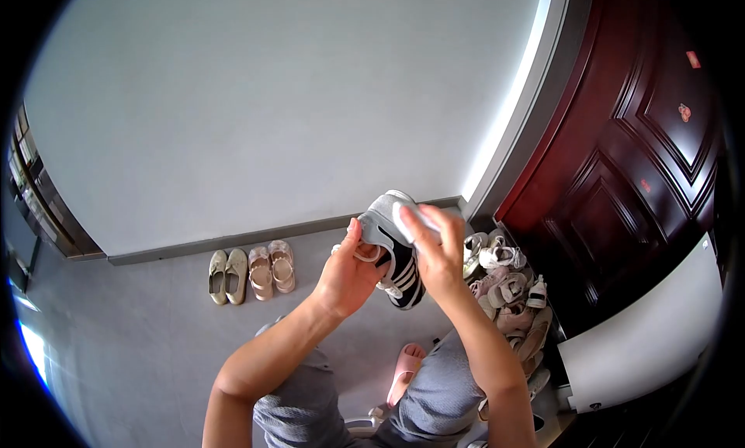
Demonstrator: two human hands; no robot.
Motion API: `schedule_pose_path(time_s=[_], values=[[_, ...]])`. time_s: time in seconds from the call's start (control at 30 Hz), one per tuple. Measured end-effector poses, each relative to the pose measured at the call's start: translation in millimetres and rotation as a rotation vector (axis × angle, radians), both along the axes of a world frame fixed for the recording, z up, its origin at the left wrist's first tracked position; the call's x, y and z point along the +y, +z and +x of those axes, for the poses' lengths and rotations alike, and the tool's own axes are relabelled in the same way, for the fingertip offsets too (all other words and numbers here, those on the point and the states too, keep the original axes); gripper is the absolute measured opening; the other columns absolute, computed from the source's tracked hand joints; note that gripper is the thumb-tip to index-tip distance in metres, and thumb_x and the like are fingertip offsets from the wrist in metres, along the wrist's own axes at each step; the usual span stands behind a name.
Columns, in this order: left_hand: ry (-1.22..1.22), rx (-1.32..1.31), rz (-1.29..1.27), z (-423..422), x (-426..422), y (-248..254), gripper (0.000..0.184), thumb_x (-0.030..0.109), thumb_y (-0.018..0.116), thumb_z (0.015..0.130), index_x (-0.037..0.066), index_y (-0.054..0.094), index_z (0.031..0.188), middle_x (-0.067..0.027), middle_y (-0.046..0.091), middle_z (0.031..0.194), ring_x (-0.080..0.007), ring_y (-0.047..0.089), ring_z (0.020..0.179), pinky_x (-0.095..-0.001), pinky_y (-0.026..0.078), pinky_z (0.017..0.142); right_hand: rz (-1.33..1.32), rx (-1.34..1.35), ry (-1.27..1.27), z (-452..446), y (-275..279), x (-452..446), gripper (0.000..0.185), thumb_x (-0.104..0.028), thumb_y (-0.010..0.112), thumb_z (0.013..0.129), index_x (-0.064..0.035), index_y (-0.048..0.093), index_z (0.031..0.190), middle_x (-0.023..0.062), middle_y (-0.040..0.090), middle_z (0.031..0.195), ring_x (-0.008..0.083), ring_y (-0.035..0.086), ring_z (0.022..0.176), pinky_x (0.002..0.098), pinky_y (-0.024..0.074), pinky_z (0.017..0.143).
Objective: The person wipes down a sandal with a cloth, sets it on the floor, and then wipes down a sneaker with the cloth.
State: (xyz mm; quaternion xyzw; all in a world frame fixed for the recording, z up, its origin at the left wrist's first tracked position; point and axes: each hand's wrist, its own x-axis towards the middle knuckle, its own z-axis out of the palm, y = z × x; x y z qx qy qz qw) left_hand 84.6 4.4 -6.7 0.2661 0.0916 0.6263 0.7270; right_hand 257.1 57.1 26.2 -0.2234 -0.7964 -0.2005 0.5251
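My left hand (pixel 347 281) is closed round a sneaker (pixel 378 229), held up in front of my knees. The sneaker has a grey part at the top and a black part with white stripes lower down; white laces show beside my left fingers. My right hand (pixel 441 250) is closed on a small white pad (pixel 401 221), which lies against the sneaker's grey surface. Whether the pad is a wipe or a sponge, I cannot tell. My fingers hide part of both the sneaker and the pad.
Two pairs of shoes, beige flats (pixel 227 277) and pinkish strapped shoes (pixel 272 270), stand near the wall (pixel 272 107). At right, a heap of shoes (pixel 512 289) with a small white bottle (pixel 537 294) lies by the dark red door (pixel 613 161). A white panel (pixel 644 347) stands beyond.
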Motion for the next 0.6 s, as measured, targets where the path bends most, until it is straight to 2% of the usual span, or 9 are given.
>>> schedule_pose_path(time_s=[0.07,0.13,0.2,0.27,0.4,0.47,0.53,0.6], values=[[0.011,0.010,0.006,3.1,-4.2,6.8,0.037,0.048,0.045,0.106,0.016,0.061,0.115,0.0023,0.067,0.112,-0.0141,0.056,0.114,-0.0471,0.035,0.110,-0.042,0.050,-0.036,2.1,2.0,-4.4,0.054,0.008,0.069,0.078,-0.0123,0.069,0.129,0.0077,0.060,0.115,0.0265,0.059,0.102,0.0382,0.0485,0.089],[0.003,-0.002,-0.001,3.3,-2.4,4.4,0.038,0.048,0.044,0.106,0.016,0.061,0.116,0.0021,0.067,0.112,-0.0146,0.057,0.114,-0.0470,0.036,0.109,0.016,0.031,0.058,-2.0,0.2,-10.9,0.053,0.007,0.069,0.078,-0.0120,0.070,0.128,0.0075,0.060,0.116,0.0252,0.059,0.103,0.0374,0.0482,0.088],[-0.003,-0.014,-0.010,4.6,-4.6,9.7,0.039,0.048,0.043,0.106,0.015,0.061,0.116,0.0020,0.067,0.113,-0.0150,0.057,0.114,-0.0469,0.037,0.108,0.044,-0.157,0.210,-6.8,6.0,-22.3,0.052,-0.001,0.075,0.078,-0.0129,0.069,0.129,0.0050,0.060,0.116,0.0213,0.059,0.103,0.0349,0.0481,0.086],[0.058,0.044,-0.092,8.3,-13.0,27.0,0.040,0.048,0.042,0.107,0.014,0.061,0.115,0.0015,0.067,0.112,-0.0157,0.058,0.112,-0.0474,0.039,0.106,0.089,-0.154,0.218,-8.7,5.0,-13.9,0.054,-0.002,0.075,0.079,-0.0144,0.068,0.130,0.0052,0.060,0.117,0.0217,0.059,0.103,0.0353,0.0481,0.086],[-0.021,0.007,-0.016,-1.1,-1.6,5.3,0.043,0.049,0.039,0.107,0.013,0.061,0.117,-0.0005,0.066,0.115,-0.0169,0.058,0.113,-0.0479,0.040,0.106,-0.021,0.003,-0.051,8.5,4.9,-1.6,0.054,0.008,0.069,0.080,-0.0138,0.069,0.129,0.0072,0.059,0.117,0.0259,0.059,0.102,0.0368,0.0492,0.086],[0.007,0.038,-0.049,1.8,-5.4,10.0,0.043,0.049,0.040,0.107,0.013,0.061,0.117,-0.0010,0.066,0.115,-0.0178,0.058,0.113,-0.0486,0.040,0.106,0.000,0.034,-0.003,5.6,2.1,-6.4,0.053,0.009,0.069,0.079,-0.0132,0.070,0.127,0.0079,0.060,0.116,0.0258,0.059,0.102,0.0364,0.0494,0.086],[0.078,0.050,-0.129,7.2,-11.9,22.0,0.042,0.048,0.041,0.107,0.013,0.061,0.115,-0.0013,0.067,0.111,-0.0184,0.059,0.112,-0.0494,0.039,0.107,0.025,-0.079,0.175,-4.1,4.2,-19.0,0.047,-0.002,0.074,0.080,-0.0135,0.071,0.125,0.0066,0.060,0.114,0.0234,0.059,0.102,0.0347,0.0493,0.085],[0.059,0.075,-0.124,7.4,-13.8,29.3,0.041,0.048,0.041,0.107,0.013,0.061,0.115,-0.0010,0.067,0.110,-0.0182,0.059,0.112,-0.0492,0.039,0.107,0.109,-0.256,0.119,-8.3,0.8,-24.1,0.044,-0.007,0.072,0.082,-0.0142,0.071,0.126,0.0056,0.060,0.115,0.0220,0.060,0.103,0.0338,0.0490,0.084]])
